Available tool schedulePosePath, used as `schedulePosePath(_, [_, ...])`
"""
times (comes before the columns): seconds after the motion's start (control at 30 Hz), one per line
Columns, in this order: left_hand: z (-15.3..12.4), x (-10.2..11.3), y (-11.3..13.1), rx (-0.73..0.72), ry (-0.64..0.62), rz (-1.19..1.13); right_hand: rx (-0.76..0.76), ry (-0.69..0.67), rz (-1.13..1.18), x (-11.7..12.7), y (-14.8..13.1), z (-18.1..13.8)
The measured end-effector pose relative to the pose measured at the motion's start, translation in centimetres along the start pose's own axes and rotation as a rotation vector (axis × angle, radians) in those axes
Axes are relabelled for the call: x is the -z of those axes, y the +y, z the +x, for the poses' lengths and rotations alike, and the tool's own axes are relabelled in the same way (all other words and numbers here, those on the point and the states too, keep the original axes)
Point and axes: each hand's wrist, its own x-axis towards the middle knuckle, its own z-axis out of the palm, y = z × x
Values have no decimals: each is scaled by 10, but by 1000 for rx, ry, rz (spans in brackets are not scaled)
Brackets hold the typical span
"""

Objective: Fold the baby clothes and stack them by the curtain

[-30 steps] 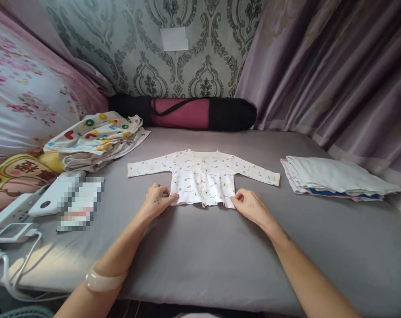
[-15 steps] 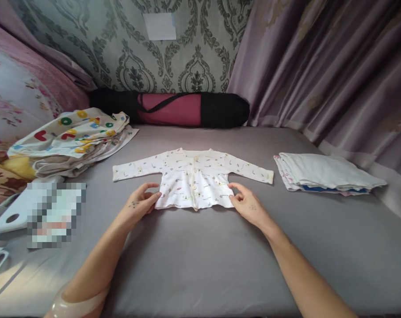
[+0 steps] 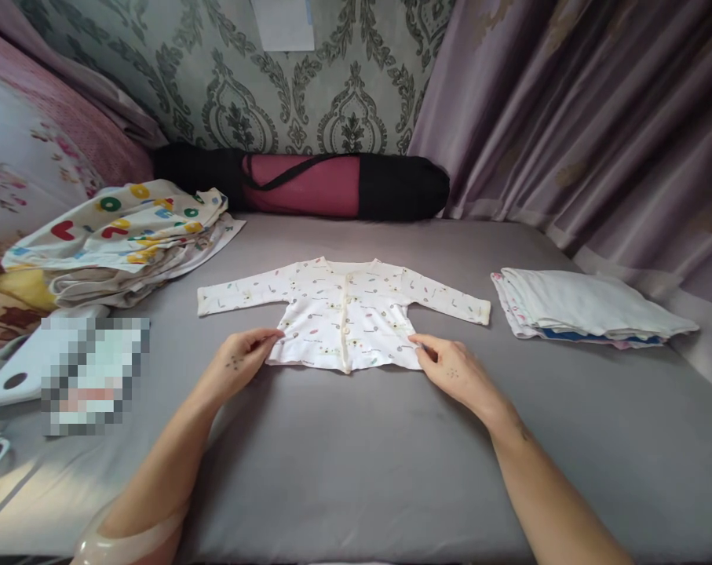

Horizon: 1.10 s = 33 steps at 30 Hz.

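A small white baby cardigan (image 3: pixel 344 314) with a tiny scattered print lies flat, front up, its sleeves spread out to both sides. Cream buttons run down its middle, and its hem faces me. My left hand (image 3: pixel 241 357) pinches the left side edge just above the hem. On the opposite edge, my right hand (image 3: pixel 450 365) has thumb and fingers closed on the cloth at about the same height. The side edges are drawn slightly outward between the two hands.
The grey sheet (image 3: pixel 344 463) lies under everything. Printed cloths (image 3: pixel 120 227) are heaped at left, above a white device (image 3: pixel 20 373) and a blurred packet (image 3: pixel 96 384). Folded white cloths (image 3: pixel 591 302) are stacked at right. A black and maroon roll bag (image 3: pixel 302 184) lies along the wall.
Both hands have closed on the cardigan's side edges and moved slightly apart, spreading the lower part wider. The view has tilted down a little.
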Motion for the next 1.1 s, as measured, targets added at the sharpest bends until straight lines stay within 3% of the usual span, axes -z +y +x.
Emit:
schedulePosePath(0.17, [-1, 3, 1, -39, -86, -65, -3, -16, -77, 4, -4, -2])
schedulePosePath(0.3, [0, 4, -2, -66, -145, 71, 12, -35, -110, 8, -5, -3])
schedulePosePath(0.47, [-1, 6, -3, -91, -136, 196, 15, -68, -157, 10, -6, -4])
schedulePosePath(0.77, [1, 10, -8, -107, -156, 225, 6, -99, -164, 12, -3, -4])
schedulePosePath(0.9, [1, 10, -12, -216, -88, 269, 27, -88, -177, 12, 3, -5])
schedulePosePath(0.97, [1, 8, -12, -307, 19, 303, 42, -53, -193, 12, 4, -6])
schedulePosePath(1.03, [-1, 3, -9, -412, 139, 324, 77, 22, -195, 9, 3, -6])
schedulePosePath(1.1, [-4, -7, -3, -556, 167, 327, 165, 138, -171, 2, -1, -5])
